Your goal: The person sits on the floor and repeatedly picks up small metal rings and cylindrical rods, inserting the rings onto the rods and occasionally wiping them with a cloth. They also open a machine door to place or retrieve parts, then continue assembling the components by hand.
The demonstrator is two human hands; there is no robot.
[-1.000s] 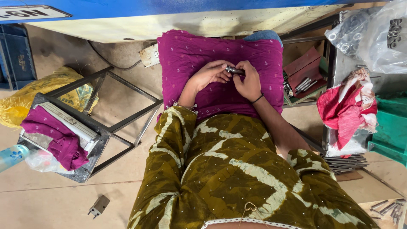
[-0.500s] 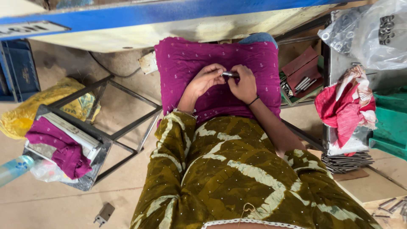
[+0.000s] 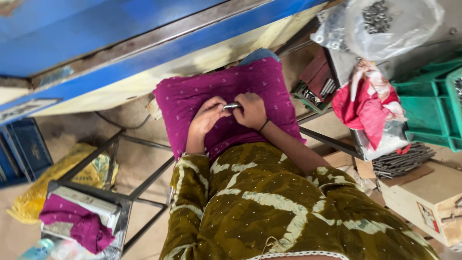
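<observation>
Over the purple cloth (image 3: 269, 86) on the person's lap, the left hand (image 3: 208, 115) and right hand (image 3: 251, 110) meet, fingers curled and pinching a small metal piece (image 3: 231, 106) between them. Beside the right arm stands a red cloth bundle (image 3: 368, 103) near green crates (image 3: 426, 113), with metal rods (image 3: 402, 161) below

Small metal part (image 3: 231, 106) mostly hidden

A magenta cloth (image 3: 202, 94) covers the lap, both hands resting on it; the dusty floor (image 3: 139, 159) carries a yellow bag (image 3: 62, 175) and a metal frame stand (image 3: 120, 192) at left.
</observation>
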